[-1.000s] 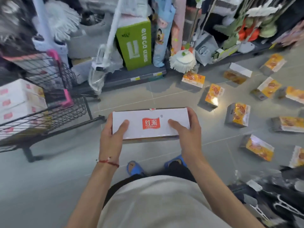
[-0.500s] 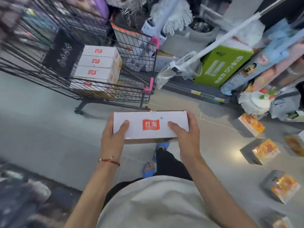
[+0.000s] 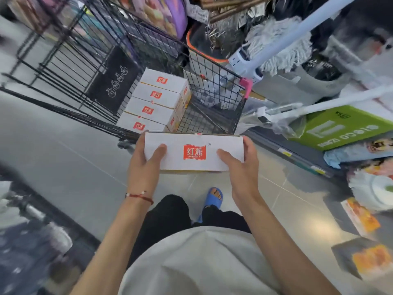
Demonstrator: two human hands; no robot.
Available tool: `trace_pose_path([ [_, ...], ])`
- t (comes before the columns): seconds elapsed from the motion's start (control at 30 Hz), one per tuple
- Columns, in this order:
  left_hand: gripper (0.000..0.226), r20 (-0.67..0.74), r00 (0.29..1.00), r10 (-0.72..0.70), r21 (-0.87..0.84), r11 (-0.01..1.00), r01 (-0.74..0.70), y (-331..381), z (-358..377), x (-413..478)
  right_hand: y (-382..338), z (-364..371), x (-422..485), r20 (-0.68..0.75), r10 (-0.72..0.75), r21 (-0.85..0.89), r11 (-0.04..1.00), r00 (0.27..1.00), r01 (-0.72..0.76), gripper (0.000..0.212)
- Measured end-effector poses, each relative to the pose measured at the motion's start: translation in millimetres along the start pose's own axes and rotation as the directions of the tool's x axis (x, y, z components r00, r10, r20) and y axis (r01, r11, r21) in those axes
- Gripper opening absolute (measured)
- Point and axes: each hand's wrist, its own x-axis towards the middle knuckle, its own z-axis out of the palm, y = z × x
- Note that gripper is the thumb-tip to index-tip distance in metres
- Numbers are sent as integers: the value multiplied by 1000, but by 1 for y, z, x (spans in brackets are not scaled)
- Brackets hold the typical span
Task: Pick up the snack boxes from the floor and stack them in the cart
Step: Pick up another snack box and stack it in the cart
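Both hands grip a long white, red-logoed snack box (image 3: 194, 152); left hand (image 3: 144, 167) and right hand (image 3: 242, 173) at its ends.

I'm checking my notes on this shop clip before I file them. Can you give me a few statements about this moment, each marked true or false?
1. The left hand and the right hand both hold one white box near the cart. True.
2. The cart has no boxes in it. False: four white boxes sit inside it.
3. A green carton lies to the right of the cart. True.
4. Nothing lies on the floor. False: orange boxes lie on it at the right.
5. The red bracelet is on the right wrist. False: it is on the left wrist.
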Motion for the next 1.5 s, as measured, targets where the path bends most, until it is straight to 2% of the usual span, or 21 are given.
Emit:
trace_pose_path([
  [0.17,55,17,1000,-21,25,999,21,18,10,52,-13,21,36,-32,0,-35,999,999,-1,59],
  [0.33,56,102,995,-18,117,993,6,29,17,117,-20,53,69,-62,77,-27,997,995,-79,64],
  [0.53,55,267,953,-142,251,965,74,29,25,200,-10,91,99,-176,99,-72,991,979,-113,76],
  [0.63,55,325,914,-243,379,919,109,18,33,233,5,102,117,-204,96,-120,985,974,-122,80],
  [0.87,52,313,856,-412,571,802,177,-33,49,278,46,114,158,-233,243,-240,924,942,-298,103],
  [1.07,78,346,836,-425,737,675,38,-70,52,298,93,107,174,-263,379,-245,863,887,-441,99],
  [1.2,60,394,816,-422,784,618,-58,-82,50,307,115,101,185,-307,413,-219,846,858,-486,83],
  [1.4,51,438,784,-441,807,576,-128,-97,59,311,130,96,202,-255,489,-312,775,834,-550,73],
  [1.5,51,430,786,-445,833,532,-155,-105,63,314,138,96,206,-249,496,-430,713,832,-554,72],
])
